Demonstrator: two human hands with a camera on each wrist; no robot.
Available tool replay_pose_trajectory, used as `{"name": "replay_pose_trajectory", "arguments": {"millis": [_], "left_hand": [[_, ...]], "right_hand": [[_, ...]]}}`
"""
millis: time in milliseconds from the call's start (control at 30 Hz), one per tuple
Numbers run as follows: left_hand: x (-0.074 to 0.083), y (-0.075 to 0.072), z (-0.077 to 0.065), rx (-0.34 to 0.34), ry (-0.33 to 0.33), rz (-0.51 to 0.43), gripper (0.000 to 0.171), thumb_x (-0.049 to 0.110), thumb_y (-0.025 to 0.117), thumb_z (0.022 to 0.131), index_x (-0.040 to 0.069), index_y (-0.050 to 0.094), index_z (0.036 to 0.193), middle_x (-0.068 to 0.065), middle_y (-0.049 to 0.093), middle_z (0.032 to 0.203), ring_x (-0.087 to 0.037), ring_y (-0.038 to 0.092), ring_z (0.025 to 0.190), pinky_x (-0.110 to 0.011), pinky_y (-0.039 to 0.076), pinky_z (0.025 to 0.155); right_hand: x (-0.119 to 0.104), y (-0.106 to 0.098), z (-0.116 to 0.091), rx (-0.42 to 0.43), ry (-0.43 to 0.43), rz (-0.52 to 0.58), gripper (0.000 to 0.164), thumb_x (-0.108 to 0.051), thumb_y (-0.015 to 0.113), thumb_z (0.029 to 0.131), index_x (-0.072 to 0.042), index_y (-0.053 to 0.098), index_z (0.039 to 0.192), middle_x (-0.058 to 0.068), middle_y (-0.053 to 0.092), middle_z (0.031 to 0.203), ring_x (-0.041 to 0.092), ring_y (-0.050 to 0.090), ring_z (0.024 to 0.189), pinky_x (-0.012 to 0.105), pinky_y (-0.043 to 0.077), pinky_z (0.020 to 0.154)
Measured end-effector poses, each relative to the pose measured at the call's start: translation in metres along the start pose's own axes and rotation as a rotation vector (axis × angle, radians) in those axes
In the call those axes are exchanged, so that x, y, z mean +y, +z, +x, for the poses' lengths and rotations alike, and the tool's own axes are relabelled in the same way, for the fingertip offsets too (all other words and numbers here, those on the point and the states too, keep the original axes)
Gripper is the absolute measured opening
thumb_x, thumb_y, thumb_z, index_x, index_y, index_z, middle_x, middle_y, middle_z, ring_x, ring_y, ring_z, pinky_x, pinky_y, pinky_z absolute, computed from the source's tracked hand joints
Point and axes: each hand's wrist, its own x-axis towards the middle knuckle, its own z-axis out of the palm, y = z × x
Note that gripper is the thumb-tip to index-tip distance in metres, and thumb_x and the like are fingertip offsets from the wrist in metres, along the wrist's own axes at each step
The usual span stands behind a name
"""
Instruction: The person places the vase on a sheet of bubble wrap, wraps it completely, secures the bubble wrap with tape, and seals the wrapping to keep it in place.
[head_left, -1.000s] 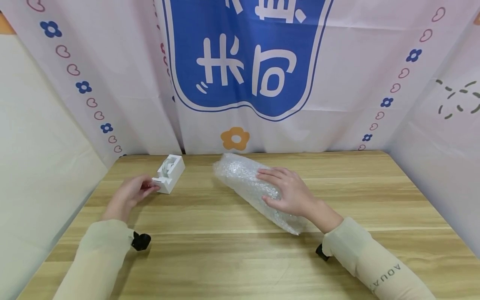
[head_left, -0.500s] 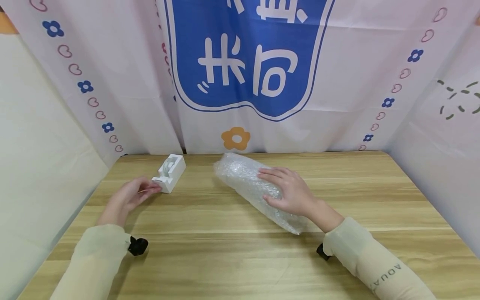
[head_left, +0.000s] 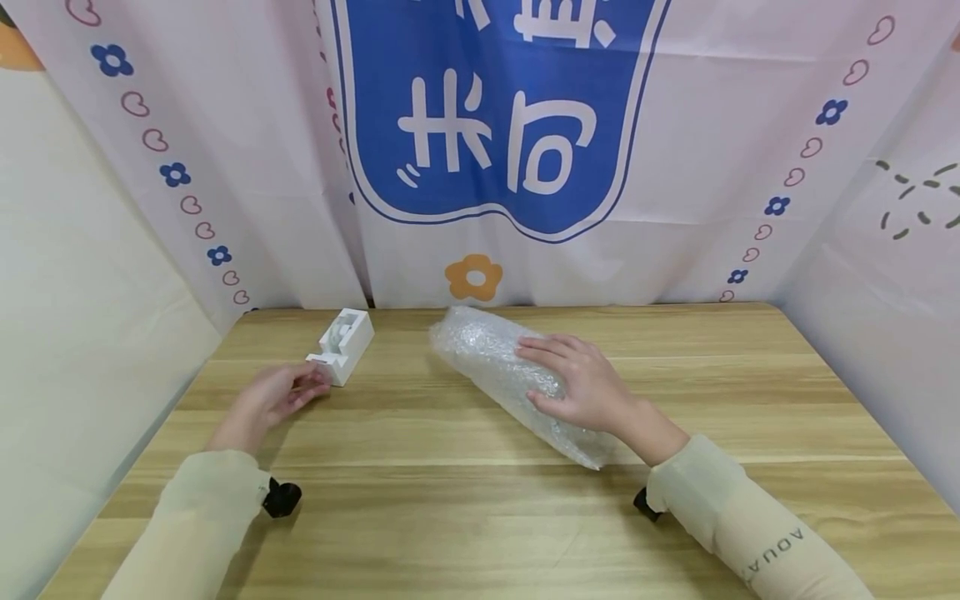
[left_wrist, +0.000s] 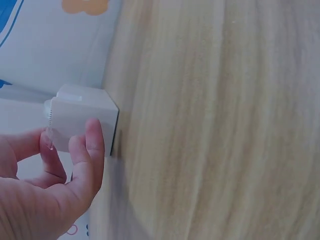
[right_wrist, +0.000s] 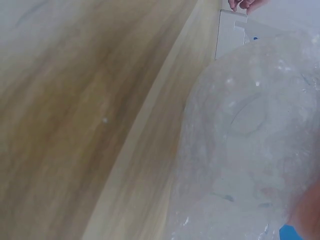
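Observation:
A white tape dispenser (head_left: 351,346) with a roll of clear tape (head_left: 339,332) stands at the back left of the table. My left hand (head_left: 281,396) is at its front end. In the left wrist view, the thumb and forefinger of the left hand (left_wrist: 55,185) pinch a short end of clear tape (left_wrist: 50,141) just below the toothed cutting edge; the other fingers curve in front of the white body. My right hand (head_left: 581,387) rests on a bundle of bubble wrap (head_left: 487,358), fingers spread over its top. Whatever the wrap encloses is hidden.
The wooden table (head_left: 450,517) runs back to a white hanging cloth (head_left: 675,250) with a blue print. Pale cloth walls (head_left: 82,317) close off both sides. A black wrist mount (head_left: 282,498) sticks out from the left sleeve.
My left hand's fingertips have shifted slightly to the right across the dispenser's front. The right hand and the bubble-wrap bundle look the same.

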Motion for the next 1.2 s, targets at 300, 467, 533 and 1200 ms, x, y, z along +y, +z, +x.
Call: {"name": "replay_pose_trajectory", "arguments": {"millis": [300,467,533,1200], "left_hand": [[-0.009,0.003,0.003,0.039,-0.007,0.032,0.023,0.019,0.043,0.099,0.001,0.045,0.113,-0.003,0.06,0.085,-0.014,0.065,0.078,-0.018,0.05,0.07],[-0.015,0.003,0.003,0.02,-0.026,-0.011,0.024,0.024,0.043,0.099,0.002,0.043,0.109,-0.002,0.06,0.081,-0.015,0.065,0.077,-0.019,0.05,0.071],[-0.016,0.003,0.003,0.005,-0.034,-0.049,0.024,0.026,0.043,0.099,0.003,0.043,0.109,-0.002,0.061,0.083,-0.015,0.065,0.079,-0.019,0.05,0.073],[-0.009,0.024,0.003,0.14,0.023,-0.129,0.013,0.01,0.04,0.097,0.0,0.047,0.103,-0.004,0.056,0.082,-0.013,0.062,0.075,-0.018,0.05,0.076]], "right_hand": [[0.0,0.001,0.0,0.002,0.007,0.012,0.054,-0.041,0.059,0.082,-0.017,0.054,0.13,-0.002,0.047,0.137,0.026,0.044,0.122,0.05,0.033,0.099],[0.001,0.001,-0.001,-0.003,0.008,0.014,0.054,-0.041,0.059,0.083,-0.018,0.053,0.131,-0.002,0.047,0.138,0.024,0.044,0.122,0.049,0.032,0.1],[0.001,0.001,-0.001,-0.003,0.005,0.015,0.054,-0.041,0.059,0.083,-0.017,0.054,0.131,-0.002,0.047,0.137,0.025,0.043,0.123,0.049,0.032,0.101],[0.002,0.001,0.0,0.013,-0.01,0.01,0.055,-0.042,0.058,0.082,-0.016,0.054,0.131,-0.001,0.048,0.136,0.026,0.044,0.122,0.048,0.032,0.101]]}}
